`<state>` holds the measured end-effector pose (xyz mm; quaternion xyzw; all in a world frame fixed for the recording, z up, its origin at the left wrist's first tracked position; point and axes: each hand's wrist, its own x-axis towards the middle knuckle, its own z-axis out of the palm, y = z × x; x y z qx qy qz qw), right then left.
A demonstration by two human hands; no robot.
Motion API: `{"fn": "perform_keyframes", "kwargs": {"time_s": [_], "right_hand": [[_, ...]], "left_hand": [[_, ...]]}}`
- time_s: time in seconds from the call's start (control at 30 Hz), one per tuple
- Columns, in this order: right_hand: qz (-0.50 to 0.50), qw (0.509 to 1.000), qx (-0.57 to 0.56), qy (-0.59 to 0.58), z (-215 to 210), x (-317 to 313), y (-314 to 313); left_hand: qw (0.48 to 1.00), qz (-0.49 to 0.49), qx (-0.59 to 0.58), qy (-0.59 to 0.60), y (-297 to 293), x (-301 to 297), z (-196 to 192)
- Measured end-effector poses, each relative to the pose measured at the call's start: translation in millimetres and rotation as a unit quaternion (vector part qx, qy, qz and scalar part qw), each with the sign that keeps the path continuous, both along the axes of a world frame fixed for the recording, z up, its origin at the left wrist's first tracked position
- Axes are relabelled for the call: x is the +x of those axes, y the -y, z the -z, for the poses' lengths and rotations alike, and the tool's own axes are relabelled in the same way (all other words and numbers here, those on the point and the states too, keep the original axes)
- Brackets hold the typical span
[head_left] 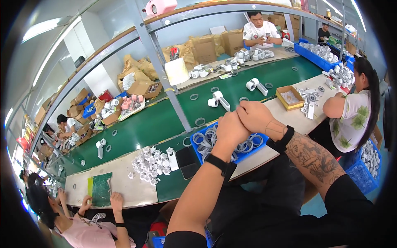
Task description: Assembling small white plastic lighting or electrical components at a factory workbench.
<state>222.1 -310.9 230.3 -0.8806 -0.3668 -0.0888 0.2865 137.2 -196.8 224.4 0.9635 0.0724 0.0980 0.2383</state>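
Bench: green-topped surface (144,124) running obliquely across the view, beige boards laid along its near side
Blue tray: shallow blue tray (251,154) at the bench's near edge, directly below the hands, loaded with grey rings
White heap: small white parts (153,165) piled loose to the left of the tray, a black box (187,163) standing between
Cardboard box: low open box (291,106) to the right of the hands, near its own spread of parts
Left hand: curled above the tray (232,131), fingers bent and touching the right hand
Right hand: closed up against the left (258,118), knuckles uppermost; whether either hand's fingers are clamped on something cannot be told (the backs of both hands block the view)
White handled pieces: two on the green surface beyond the hands, the nearer one (223,100) lying on its side
Grey rings: jumbled and overlapping in the tray (202,139); judged light, fairly stiff, perhaps smooth and apt to tangle; best gripped across the outer rim, or by one finger through the opening
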Motion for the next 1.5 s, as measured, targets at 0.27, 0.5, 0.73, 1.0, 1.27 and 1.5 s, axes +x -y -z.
{"fn": "perform_keyframes", "kwargs": {"time_s": [0.27,0.5,0.73,1.0,1.27,1.5], "right_hand": [[-0.082,0.991,0.084,0.056,1,-23,-10],[-0.166,0.982,0.037,0.083,12,-57,-44],[-0.318,0.945,0.012,0.069,22,-102,-68],[-0.364,0.931,0.005,0.006,32,-126,-52],[-0.381,0.878,-0.056,-0.283,40,-22,-98],[-0.086,0.893,0.002,-0.441,131,134,-202]], "left_hand": [[0.961,0.054,-0.044,0.267,-11,-14,30],[0.962,-0.038,-0.094,0.255,-35,-58,66],[0.932,-0.134,-0.133,0.308,-39,-130,87],[0.965,-0.123,-0.176,0.149,-23,-202,95],[0.862,0.003,-0.507,-0.027,-77,-191,86],[0.709,-0.08,-0.7,0.035,-105,-206,155]]}}
